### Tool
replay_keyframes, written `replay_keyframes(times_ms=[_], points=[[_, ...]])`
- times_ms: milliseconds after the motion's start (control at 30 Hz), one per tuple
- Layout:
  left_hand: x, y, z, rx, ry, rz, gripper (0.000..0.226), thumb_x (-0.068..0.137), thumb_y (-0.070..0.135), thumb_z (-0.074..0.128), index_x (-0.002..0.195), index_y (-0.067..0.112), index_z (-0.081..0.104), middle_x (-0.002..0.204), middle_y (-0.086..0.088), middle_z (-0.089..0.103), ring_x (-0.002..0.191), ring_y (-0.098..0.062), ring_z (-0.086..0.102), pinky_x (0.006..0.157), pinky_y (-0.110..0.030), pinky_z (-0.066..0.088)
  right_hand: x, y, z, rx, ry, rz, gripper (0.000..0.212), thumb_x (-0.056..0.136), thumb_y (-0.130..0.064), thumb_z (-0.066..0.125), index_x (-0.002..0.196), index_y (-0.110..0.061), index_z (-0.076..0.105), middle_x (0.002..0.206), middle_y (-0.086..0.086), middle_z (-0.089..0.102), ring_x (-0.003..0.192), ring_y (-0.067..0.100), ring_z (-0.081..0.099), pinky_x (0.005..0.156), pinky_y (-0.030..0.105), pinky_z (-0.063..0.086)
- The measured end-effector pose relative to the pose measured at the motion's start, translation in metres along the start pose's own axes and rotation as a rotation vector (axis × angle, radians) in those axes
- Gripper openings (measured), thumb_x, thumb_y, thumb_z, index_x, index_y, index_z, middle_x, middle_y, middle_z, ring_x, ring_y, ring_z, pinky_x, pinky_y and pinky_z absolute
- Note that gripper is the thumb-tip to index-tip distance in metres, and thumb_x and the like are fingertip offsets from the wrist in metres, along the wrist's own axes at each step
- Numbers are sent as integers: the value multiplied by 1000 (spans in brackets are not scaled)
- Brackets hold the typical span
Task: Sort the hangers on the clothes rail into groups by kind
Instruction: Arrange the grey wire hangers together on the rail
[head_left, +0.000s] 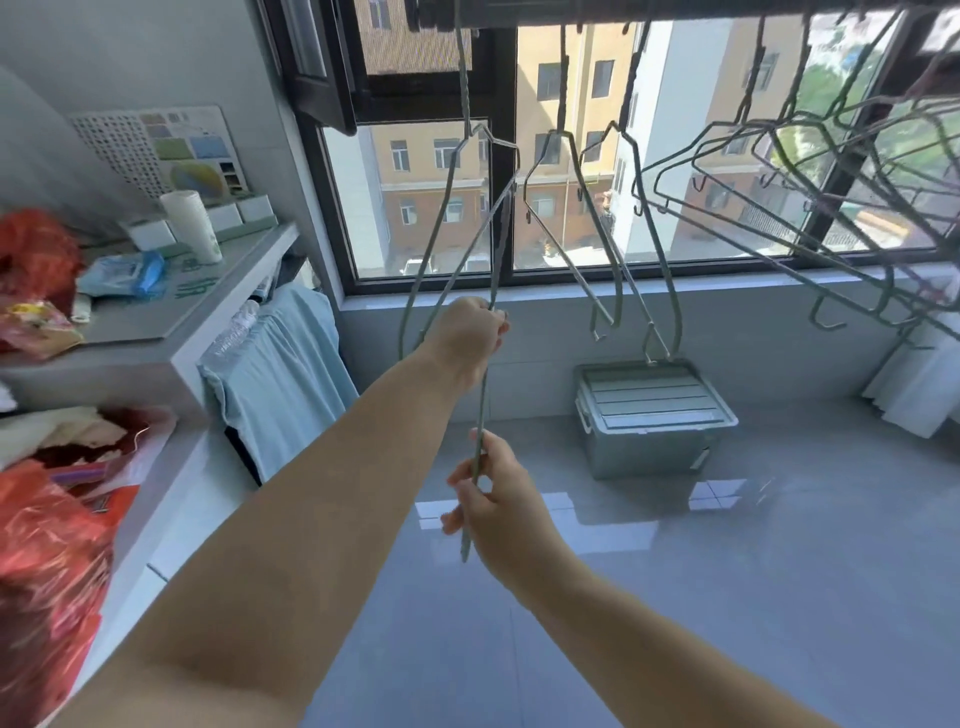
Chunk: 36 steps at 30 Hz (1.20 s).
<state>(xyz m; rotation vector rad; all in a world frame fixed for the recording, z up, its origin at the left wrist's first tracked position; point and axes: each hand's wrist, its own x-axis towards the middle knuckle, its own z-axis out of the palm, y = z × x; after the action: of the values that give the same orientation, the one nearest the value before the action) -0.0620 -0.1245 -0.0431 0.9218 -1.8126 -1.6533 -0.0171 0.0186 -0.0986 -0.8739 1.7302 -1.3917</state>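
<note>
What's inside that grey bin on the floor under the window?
Only the ribbed lid of the grey bin shows; it is shut, so the contents are hidden.

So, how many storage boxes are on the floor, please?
1: a grey lidded box on the floor below the window; others may lie out of view.

**What I count on my feed**

I see two hands: left hand (467, 338) and right hand (498, 499). Of the wire hangers (483, 400), two hang in the middle, one or two at the left, and at least four sit in a tangle at the right that I cannot count exactly. There is one lidded box (654, 410), one paper roll (189, 223), one blue cloth (291, 374) and two red bags (47, 561).
</note>
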Motion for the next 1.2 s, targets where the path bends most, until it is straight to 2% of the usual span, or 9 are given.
replay_keyframes(times_ms=[133,267,467,633,800,900,1033,1133,1200], points=[[-15,12,2,125,-38,111,14,93,6,41,94,10,54,99,-10,54,96,-22,51,92,-38,44,-1,-9,-11,150,88,-39,46,96,-2,31,139,-19,30,89,-3,49,48,7,52,44,20,50],[-36,17,-2,252,-29,271,16,91,11,47,89,22,57,111,-13,62,105,-28,56,98,-44,43,-3,-21,-16,196,109,-96,47,96,-1,31,139,-21,30,86,-5,51,33,6,44,48,28,50],[-55,35,3,200,-20,364,33,92,8,46,124,2,47,110,-4,62,98,-22,60,91,-37,49,-2,-57,-28,217,133,-234,38,94,3,31,122,-19,46,81,-2,53,32,6,41,43,29,44],[-56,71,1,93,-3,389,38,93,10,45,131,4,39,101,-3,61,81,-20,62,75,-34,52,11,-91,-40,151,156,-311,34,93,4,31,114,-13,51,72,-5,50,30,6,44,48,34,45],[-46,99,-2,90,49,434,30,93,12,48,122,5,47,98,-8,66,77,-24,64,74,-39,54,21,-124,-49,150,152,-327,33,92,5,33,103,-19,52,74,-5,52,35,-2,47,43,24,46],[-37,108,-2,69,52,388,20,93,11,48,112,8,52,99,-12,66,83,-27,63,76,-42,54,32,-136,-54,130,162,-284,31,92,5,33,106,-12,54,86,-1,57,34,-2,49,54,29,54],[-25,111,2,121,40,293,39,93,11,48,130,1,40,102,-10,66,78,-20,62,61,-25,52,43,-142,-58,127,176,-200,37,91,7,31,117,-5,54,76,-2,52,31,1,49,72,37,54],[-20,105,6,166,65,270,43,91,10,50,131,0,39,106,-12,67,87,-23,64,77,-35,54,44,-141,-63,106,142,-170,39,90,10,31,121,-3,51,72,-5,47,44,1,50,55,22,54],[-16,99,8,172,94,264,42,90,10,50,130,1,41,106,-13,66,92,-28,65,87,-44,51,39,-140,-66,-24,93,-196,35,92,8,34,121,-3,49,80,-2,53,52,2,52,65,26,58]])
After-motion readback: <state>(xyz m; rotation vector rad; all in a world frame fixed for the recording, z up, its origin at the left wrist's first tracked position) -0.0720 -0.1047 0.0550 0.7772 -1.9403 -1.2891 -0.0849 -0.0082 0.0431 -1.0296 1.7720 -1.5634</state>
